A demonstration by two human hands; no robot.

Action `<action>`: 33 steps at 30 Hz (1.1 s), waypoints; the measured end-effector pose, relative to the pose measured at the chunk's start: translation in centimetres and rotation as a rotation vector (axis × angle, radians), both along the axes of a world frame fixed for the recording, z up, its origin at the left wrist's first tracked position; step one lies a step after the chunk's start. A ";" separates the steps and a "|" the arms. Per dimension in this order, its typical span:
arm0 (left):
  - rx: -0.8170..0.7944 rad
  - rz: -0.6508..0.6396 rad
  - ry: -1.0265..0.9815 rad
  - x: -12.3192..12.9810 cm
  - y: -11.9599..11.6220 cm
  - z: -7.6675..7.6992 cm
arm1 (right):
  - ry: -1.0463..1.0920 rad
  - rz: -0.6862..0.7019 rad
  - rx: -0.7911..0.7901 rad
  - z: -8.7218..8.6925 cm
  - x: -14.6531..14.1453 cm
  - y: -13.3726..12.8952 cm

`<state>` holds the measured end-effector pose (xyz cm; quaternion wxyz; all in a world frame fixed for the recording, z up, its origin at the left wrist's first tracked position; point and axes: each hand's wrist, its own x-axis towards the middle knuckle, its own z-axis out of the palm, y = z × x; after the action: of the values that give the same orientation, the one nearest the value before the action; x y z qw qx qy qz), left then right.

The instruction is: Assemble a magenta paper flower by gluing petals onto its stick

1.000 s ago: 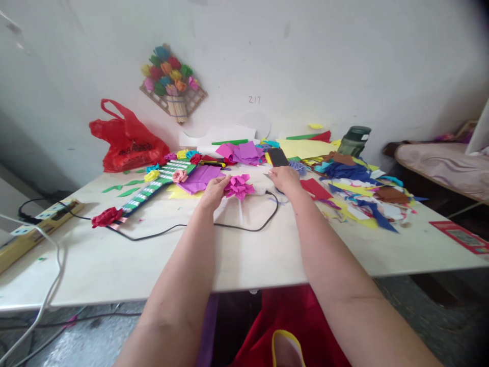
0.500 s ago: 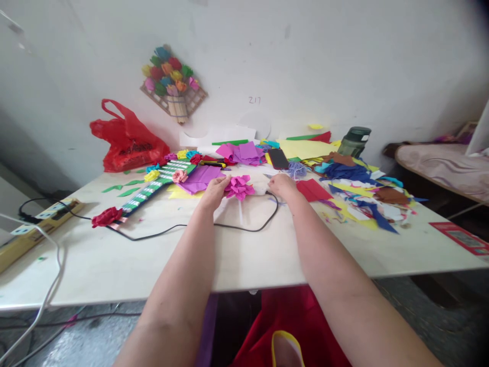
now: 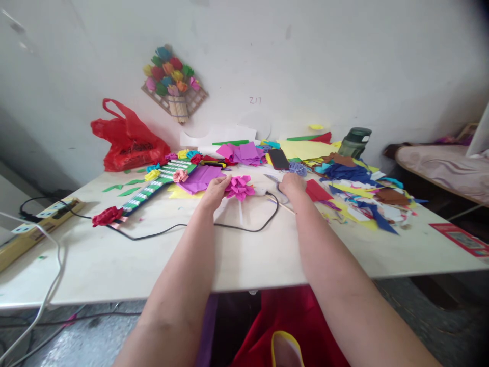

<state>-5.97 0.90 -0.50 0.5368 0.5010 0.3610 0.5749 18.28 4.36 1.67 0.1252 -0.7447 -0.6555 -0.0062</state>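
- L hand [image 3: 216, 192] was above table [image 3: 252, 260], thumb & fingers pinching L edge of pink flower [image 3: 239, 188].
- Flower: approx. centre of view, btwn the hands, nearer L; petals open, facing up/outward.
- R hand [image 3: 293, 186] was at handle end of scissors [image 3: 272, 179], blade pointing L & away from person. Fingers curled, mostly hidden by back of hand; couldn't tell if gripping handles or only touching.
- Thin stick [image 3: 287, 208] lay just nearside of R hand.
- Blk cord [image 3: 250, 231] ran across table, passing under L forearm, its end near flower's R side.
- Beyond R hand: phone [image 3: 278, 159] & blue yarn [image 3: 298, 169], side by side. Red paper [image 3: 319, 191] just R of it; mixed scraps [image 3: 355, 176] farther R.
- Behind L hand: purple paper [image 3: 201, 179], then striped board [image 3: 147, 192] w/ paper roses at its edges.
- Far L: red bag [image 3: 130, 140] upright vs. wall.
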 end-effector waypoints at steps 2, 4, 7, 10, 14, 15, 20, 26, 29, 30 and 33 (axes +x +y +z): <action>0.001 0.000 0.005 0.0 0.0 0.0 | 0.022 -0.064 -0.031 -0.1 0.1 0.1; 0.001 0.002 0.010 0.0 0.0 0.0 | 0.037 -0.089 -0.056 -0.2 0.2 0.1; 0.000 0.005 0.016 0.0 0.0 0.0 | 0.049 -0.100 -0.048 -0.4 0.2 0.0; 0.002 0.010 0.005 0.0 -0.1 0.1 | 0.047 -0.101 -0.025 -0.5 0.2 -0.1; 0.006 0.033 0.005 -0.1 0.0 0.1 | 0.034 -0.030 0.005 -0.2 0.0 -0.2; 0.008 0.040 0.003 -0.1 0.0 0.1 | 0.037 0.010 0.011 0.0 -0.2 -0.2; 0.010 0.079 -0.022 -0.1 0.1 0.3 | 0.064 0.336 0.059 0.6 -2.1 -1.0; 0.019 0.108 -0.030 -0.2 0.1 0.3 | -0.083 0.526 -0.055 0.9 -4.9 -2.4; 0.023 0.112 -0.021 -0.1 0.1 0.3 | -0.174 0.566 -0.065 0.7 -6.0 -3.0; 0.022 0.116 -0.019 -0.1 0.1 0.3 | -0.195 0.564 -0.068 0.6 -6.2 -3.1; 0.018 0.134 -0.016 -0.1 0.0 0.5 | -0.232 0.536 -0.058 0.4 -6.5 -3.3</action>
<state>-6.04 0.90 -0.03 0.4954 0.4759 0.3840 0.6169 11.75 1.09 2.09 0.0250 -0.5427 -0.8387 -0.0393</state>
